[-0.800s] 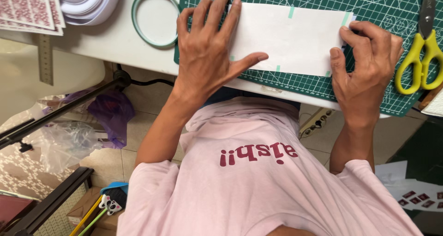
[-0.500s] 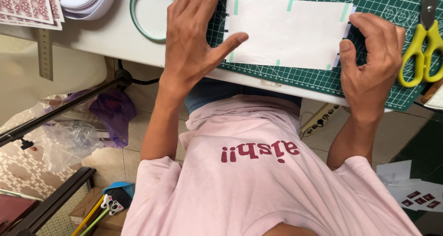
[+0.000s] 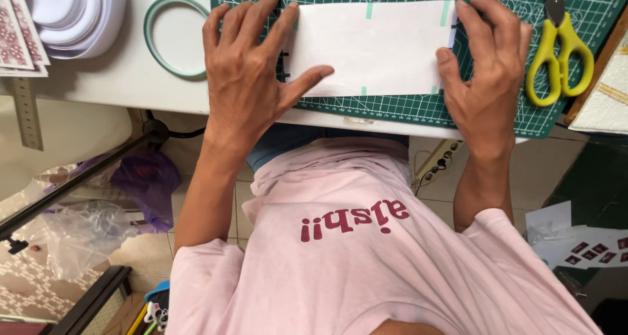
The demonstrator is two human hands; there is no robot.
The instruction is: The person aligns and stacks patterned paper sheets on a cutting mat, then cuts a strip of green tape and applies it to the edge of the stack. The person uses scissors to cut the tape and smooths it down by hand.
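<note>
Pressing taped white paper sheet onto green cutting mat, left hand and right hand fingers spread flat; yellow scissors lying untouched, cutting pending.

Single head-worn view, looking steeply down, close over table edge

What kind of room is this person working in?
Probably a home craft or paper-work corner. A green cutting mat with grid lines covers the white table, yellow scissors lie on it, and rolls of white tape sit nearby.
</note>
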